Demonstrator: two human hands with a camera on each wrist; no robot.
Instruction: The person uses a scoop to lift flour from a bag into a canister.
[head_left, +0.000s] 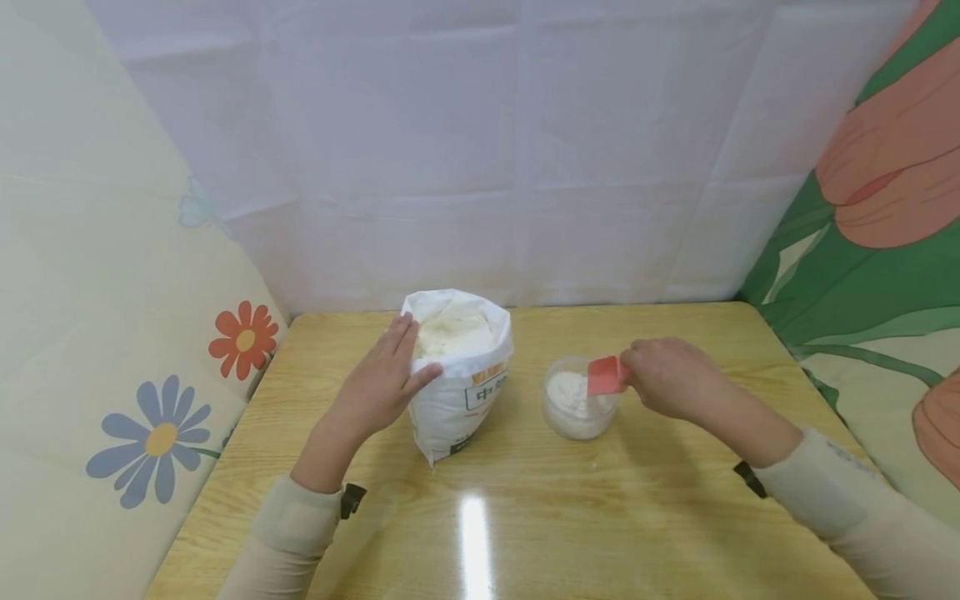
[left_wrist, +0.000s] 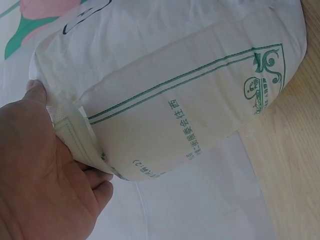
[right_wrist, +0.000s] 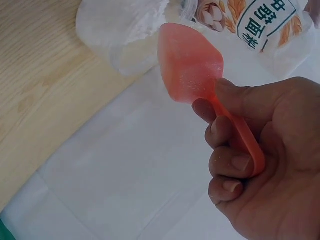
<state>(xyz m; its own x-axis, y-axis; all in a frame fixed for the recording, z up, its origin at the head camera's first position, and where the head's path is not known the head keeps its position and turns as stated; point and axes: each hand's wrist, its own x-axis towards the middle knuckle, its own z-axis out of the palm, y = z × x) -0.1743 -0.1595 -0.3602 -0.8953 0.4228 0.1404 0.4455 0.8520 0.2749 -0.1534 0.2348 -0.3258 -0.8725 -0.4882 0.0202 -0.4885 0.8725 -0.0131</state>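
Observation:
A white bag of flour [head_left: 450,408] stands open-topped on the table, with pale flour [head_left: 456,332] showing inside. My left hand [head_left: 375,382] grips the left side of its rim, as the left wrist view shows with the folded edge between thumb and fingers. To the right of the bag sits a clear round tub [head_left: 577,427] holding white flour [head_left: 567,392]. My right hand [head_left: 671,379] holds a red scoop [head_left: 603,376] by its handle, fingers curled round it. The scoop's head is over the tub's right side, tilted; in the right wrist view its bowl [right_wrist: 190,65] carries a light dusting.
The light wooden table [head_left: 540,517] ends at a pale cloth wall [head_left: 450,167] behind the bag. Flower-printed cloths [head_left: 82,317] hang at both sides. A small white speck lies on the table in front of the tub.

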